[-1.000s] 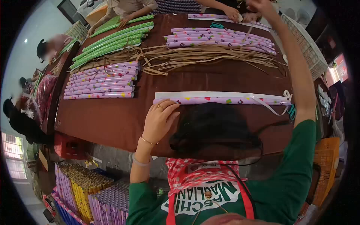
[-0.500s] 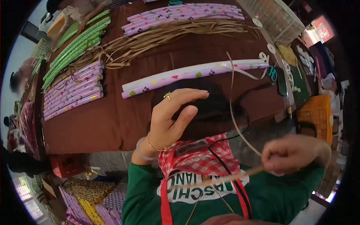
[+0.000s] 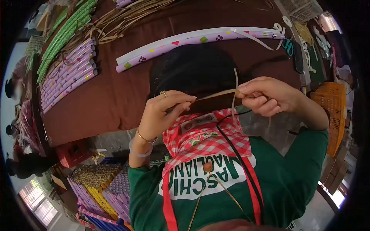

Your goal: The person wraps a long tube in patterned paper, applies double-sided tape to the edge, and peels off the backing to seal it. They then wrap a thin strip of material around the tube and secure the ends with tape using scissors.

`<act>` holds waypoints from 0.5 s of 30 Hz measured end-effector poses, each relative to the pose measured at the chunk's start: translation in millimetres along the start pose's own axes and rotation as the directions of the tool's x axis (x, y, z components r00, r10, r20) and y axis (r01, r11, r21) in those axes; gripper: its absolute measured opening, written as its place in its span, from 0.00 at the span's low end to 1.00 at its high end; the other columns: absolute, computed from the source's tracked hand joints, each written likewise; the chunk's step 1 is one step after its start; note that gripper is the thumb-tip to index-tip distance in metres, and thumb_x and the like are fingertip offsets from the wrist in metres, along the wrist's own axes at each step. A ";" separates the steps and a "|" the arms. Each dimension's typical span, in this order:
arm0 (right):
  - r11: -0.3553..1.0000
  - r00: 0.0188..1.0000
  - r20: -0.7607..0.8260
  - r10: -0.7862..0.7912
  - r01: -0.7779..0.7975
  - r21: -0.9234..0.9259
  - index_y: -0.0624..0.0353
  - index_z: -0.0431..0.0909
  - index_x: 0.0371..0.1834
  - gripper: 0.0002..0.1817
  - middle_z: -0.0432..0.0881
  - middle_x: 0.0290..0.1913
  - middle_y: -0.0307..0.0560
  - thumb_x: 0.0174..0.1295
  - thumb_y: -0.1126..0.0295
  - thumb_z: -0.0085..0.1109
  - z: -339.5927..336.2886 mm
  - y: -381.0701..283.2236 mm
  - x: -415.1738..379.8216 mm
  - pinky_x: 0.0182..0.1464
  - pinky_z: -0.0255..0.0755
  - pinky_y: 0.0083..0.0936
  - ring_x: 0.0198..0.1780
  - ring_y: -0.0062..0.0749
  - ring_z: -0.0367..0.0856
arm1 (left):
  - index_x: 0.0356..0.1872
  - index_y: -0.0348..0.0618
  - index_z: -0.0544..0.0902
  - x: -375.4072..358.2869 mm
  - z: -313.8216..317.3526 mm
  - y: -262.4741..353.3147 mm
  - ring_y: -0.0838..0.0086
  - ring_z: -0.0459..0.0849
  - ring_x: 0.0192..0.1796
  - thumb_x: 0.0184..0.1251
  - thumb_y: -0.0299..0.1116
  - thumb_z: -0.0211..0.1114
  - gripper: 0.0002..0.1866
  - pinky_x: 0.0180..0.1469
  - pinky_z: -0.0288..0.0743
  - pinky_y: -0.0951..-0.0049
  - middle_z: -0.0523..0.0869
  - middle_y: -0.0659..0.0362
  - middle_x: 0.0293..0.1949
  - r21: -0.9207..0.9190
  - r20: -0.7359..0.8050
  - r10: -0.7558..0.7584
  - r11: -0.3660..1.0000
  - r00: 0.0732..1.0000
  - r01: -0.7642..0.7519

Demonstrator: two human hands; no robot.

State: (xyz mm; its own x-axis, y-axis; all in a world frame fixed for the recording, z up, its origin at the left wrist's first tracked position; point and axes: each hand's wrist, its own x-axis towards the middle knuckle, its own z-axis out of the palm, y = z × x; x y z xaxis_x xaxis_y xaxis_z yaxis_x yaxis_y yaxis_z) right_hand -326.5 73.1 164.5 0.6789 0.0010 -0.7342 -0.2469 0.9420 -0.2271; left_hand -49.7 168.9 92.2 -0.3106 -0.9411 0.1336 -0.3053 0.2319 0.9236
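Observation:
In the head view, my left hand (image 3: 162, 109), with a ring and bracelets, pinches one end of a narrow tan strip (image 3: 216, 94). My right hand (image 3: 268, 98) is closed on the strip's other part, so it runs fairly straight between both hands above the table's near edge. A pale tail (image 3: 236, 77) of strip sticks up beside my right fingertips and hangs below them. Beyond my hands lies a long purple patterned roll (image 3: 185, 41) alongside a white edge or roll. A pale ribbon (image 3: 256, 39) loops over its right end.
Teal scissors (image 3: 287, 47) and a dark phone (image 3: 298, 57) lie at the table's right. Shorter purple rolls (image 3: 71, 75), green rolls (image 3: 67, 36) and brown strips (image 3: 127, 19) occupy the left and back. An orange crate (image 3: 330, 111) stands at right. People are at the far left.
My left hand was spread with nothing in it; it now pinches the strip. My right hand has moved up and inward with the strip. The view has shifted, with my torso showing more.

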 end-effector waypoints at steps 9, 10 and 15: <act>0.771 0.923 -0.229 -0.309 0.102 -0.628 0.59 0.69 0.38 0.09 0.63 0.17 0.30 0.67 0.65 0.51 -18.0 8.3 20.8 0.14 0.47 0.12 0.13 0.09 0.55 | 0.46 0.34 0.78 4.1 -13.3 -20.3 0.89 0.69 0.20 0.64 0.26 0.61 0.11 0.24 0.66 0.86 0.83 0.61 0.30 -0.482 0.243 -0.508 0.677 0.827 0.557; 0.753 0.919 -0.230 -0.320 0.099 -0.651 0.58 0.68 0.37 0.07 0.63 0.18 0.30 0.68 0.66 0.50 -20.8 8.5 21.0 0.14 0.47 0.11 0.13 0.09 0.55 | 0.46 0.34 0.78 4.0 -15.6 -21.3 0.89 0.70 0.22 0.64 0.27 0.62 0.11 0.25 0.67 0.86 0.83 0.61 0.30 -0.478 0.254 -0.521 0.664 0.815 0.574; 0.804 0.929 -0.247 -0.275 0.082 -0.590 0.58 0.68 0.36 0.08 0.65 0.18 0.31 0.68 0.65 0.49 -22.9 6.1 20.2 0.14 0.48 0.11 0.13 0.10 0.54 | 0.42 0.35 0.80 -4.4 -26.4 -29.7 0.88 0.74 0.26 0.62 0.29 0.65 0.10 0.27 0.70 0.85 0.83 0.62 0.30 -0.461 0.213 -0.524 0.690 0.825 0.558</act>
State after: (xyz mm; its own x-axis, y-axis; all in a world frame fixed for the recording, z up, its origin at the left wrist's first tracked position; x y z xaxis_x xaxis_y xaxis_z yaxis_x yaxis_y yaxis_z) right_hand -330.1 71.2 133.7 0.5284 -0.3412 -0.7774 -0.5507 0.5592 -0.6197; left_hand -15.6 159.7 73.7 -0.2876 -0.8452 -0.4505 0.0306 -0.4783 0.8777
